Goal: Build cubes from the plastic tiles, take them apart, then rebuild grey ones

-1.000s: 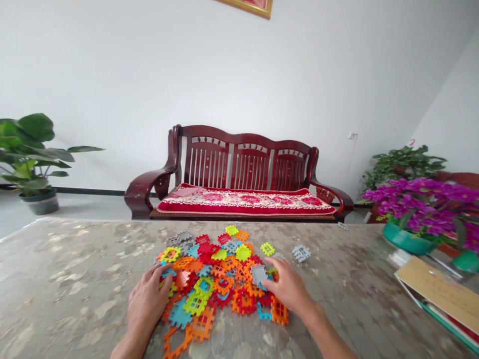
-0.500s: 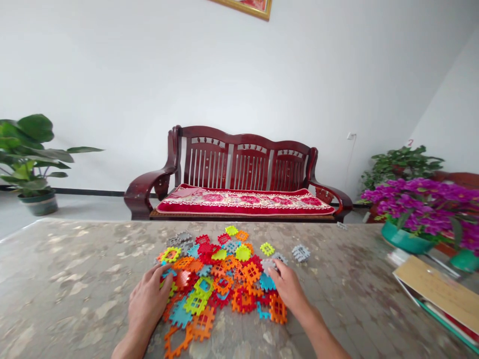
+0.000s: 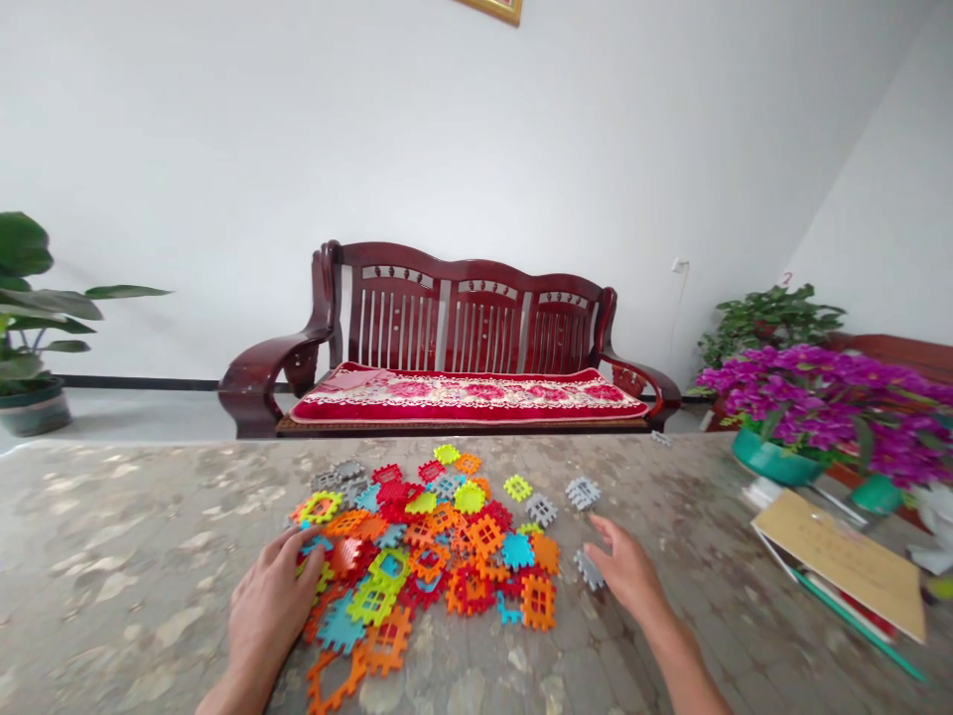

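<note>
A heap of flat, toothed plastic tiles point(image 3: 432, 556) in orange, red, blue, lime and grey lies on the mottled stone table point(image 3: 149, 566). My left hand point(image 3: 264, 611) rests palm down on the heap's left edge, fingers spread over blue and orange tiles. To the right of the heap, my right hand point(image 3: 629, 574) is off the pile with its fingers stretched out. Its fingertips touch a grey tile point(image 3: 588, 569) lying on the table. Two more grey tiles point(image 3: 541, 509) point(image 3: 582, 492) lie apart just beyond it.
A dark red wooden bench point(image 3: 462, 348) with a floral cushion stands behind the table. Purple flowers in a teal pot point(image 3: 781, 457) and a brown envelope on books point(image 3: 841, 561) occupy the table's right side. A leafy plant point(image 3: 30, 328) stands far left.
My right hand has left the heap and moved right, carrying a grey tile down onto the table beside the pile. The view has shifted slightly right. The left hand stays put.
</note>
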### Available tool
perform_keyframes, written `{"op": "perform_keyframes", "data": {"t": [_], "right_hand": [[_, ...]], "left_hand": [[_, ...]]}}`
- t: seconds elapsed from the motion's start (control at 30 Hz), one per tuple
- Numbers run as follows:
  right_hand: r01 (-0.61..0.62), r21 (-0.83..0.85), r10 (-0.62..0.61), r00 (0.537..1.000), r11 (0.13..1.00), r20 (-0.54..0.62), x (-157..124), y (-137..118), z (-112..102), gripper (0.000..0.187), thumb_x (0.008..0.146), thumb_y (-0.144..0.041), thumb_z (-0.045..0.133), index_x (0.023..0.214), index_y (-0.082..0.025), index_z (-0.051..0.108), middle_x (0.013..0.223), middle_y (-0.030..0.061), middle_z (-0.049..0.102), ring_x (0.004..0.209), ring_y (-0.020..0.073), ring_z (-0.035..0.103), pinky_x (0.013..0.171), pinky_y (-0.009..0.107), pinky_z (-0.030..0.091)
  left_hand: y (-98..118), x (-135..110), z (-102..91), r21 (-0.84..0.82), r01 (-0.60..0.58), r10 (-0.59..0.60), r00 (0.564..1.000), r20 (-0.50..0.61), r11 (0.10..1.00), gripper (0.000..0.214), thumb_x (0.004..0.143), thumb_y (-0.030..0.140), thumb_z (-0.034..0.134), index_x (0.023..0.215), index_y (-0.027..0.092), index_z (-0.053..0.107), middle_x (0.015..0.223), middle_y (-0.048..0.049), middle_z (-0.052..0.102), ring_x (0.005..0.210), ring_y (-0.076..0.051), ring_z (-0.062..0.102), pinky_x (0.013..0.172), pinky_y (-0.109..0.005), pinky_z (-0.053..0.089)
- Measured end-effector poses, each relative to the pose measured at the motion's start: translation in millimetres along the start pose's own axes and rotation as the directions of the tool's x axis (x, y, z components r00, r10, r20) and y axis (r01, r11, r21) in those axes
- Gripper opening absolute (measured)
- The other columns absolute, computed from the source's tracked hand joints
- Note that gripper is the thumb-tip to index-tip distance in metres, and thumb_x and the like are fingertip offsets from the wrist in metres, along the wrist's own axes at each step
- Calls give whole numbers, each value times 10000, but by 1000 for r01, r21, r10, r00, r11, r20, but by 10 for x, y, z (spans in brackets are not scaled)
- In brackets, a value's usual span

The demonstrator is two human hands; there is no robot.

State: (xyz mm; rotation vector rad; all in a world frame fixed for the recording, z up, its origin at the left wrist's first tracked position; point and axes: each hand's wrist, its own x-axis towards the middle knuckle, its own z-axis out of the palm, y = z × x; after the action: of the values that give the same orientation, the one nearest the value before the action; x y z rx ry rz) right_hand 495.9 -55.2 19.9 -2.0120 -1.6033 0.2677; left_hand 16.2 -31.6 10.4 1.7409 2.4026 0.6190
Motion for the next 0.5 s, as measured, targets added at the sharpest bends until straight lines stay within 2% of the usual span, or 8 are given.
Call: {"op": "perform_keyframes", "data": {"t": [0.13,0.3,0.5], "right_hand": [[-5,-173,11,999,985,38,-179,-100,-47,629,740,-347,590,1336,-157,532,1308,121,623,1224,278,558,1013,370,429],[-24,-378,56,996,926,74,-314,-246,-54,651,765,-291,591,1391,-146,484,1307,141,622,1167,300,592,955,375,451],[-17,-464,60,995,886,78,-261,-234,-3,617,788,-183,534,1399,-136,461,1251,155,650,1125,280,625,894,322,464]], "left_hand": [[8,8,-5,-7,7,-7,1000,8,1000,495,953,421,284,1253,227,626,1380,-97,569,1251,-268,552,1014,-408,450],[-14,21,8,3,3,-3,1000,15,1000,486,954,410,289,1259,229,622,1380,-96,567,1251,-259,552,1012,-398,451],[-1,12,1,-4,-7,7,1000,-6,1000,474,947,406,306,1245,237,634,1357,-92,586,1230,-263,567,1001,-402,460]]}}
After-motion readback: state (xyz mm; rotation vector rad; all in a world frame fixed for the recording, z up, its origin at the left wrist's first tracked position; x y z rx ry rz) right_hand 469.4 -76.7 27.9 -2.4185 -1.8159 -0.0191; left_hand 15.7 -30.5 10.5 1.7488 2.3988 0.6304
